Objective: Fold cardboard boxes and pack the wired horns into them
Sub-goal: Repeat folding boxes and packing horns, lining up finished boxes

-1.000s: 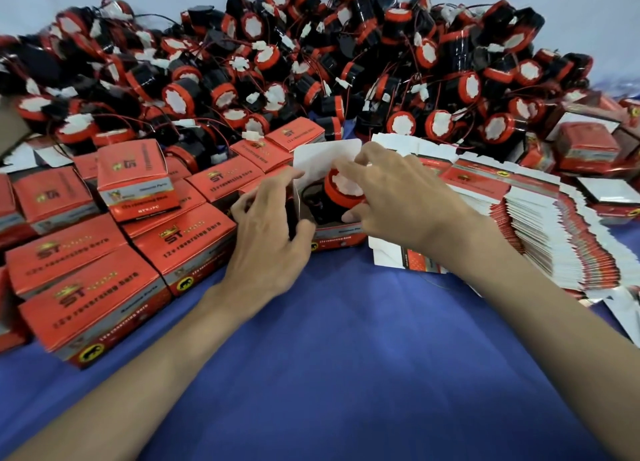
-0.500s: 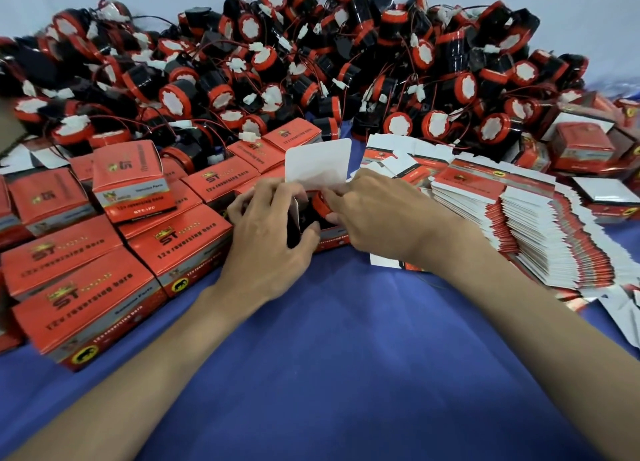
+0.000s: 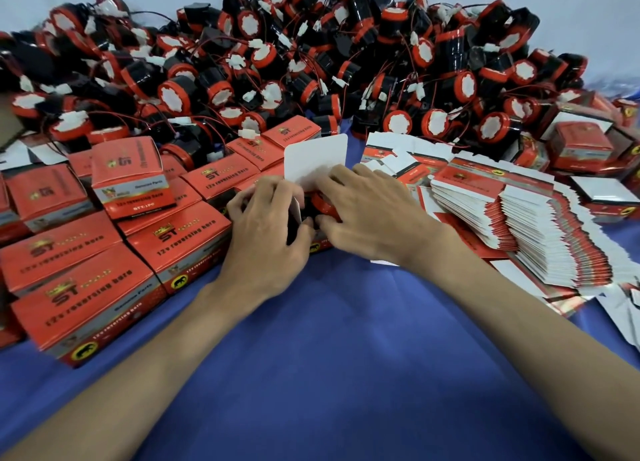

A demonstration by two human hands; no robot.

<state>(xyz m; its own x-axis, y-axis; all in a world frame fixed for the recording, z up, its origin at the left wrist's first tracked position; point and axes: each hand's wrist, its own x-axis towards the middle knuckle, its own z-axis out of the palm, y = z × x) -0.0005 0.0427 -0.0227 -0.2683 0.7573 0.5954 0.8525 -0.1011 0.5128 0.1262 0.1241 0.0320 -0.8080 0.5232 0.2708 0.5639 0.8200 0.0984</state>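
- The single head camera is looking forward and down, sitting close above both forearms, facing a blue-covered table [image 3: 329, 356].
- No second view is sharing it.

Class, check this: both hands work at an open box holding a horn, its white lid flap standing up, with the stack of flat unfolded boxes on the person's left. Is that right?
One error: the head view shows the stack of flat boxes on the person's right. The left hand and right hand do work at the open box, horn inside, lid flap up.

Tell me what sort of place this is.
Probably a small packing workshop. A big heap of loose wired horns, a stack of flat unfolded cartons and rows of closed red boxes lie on a blue cloth.
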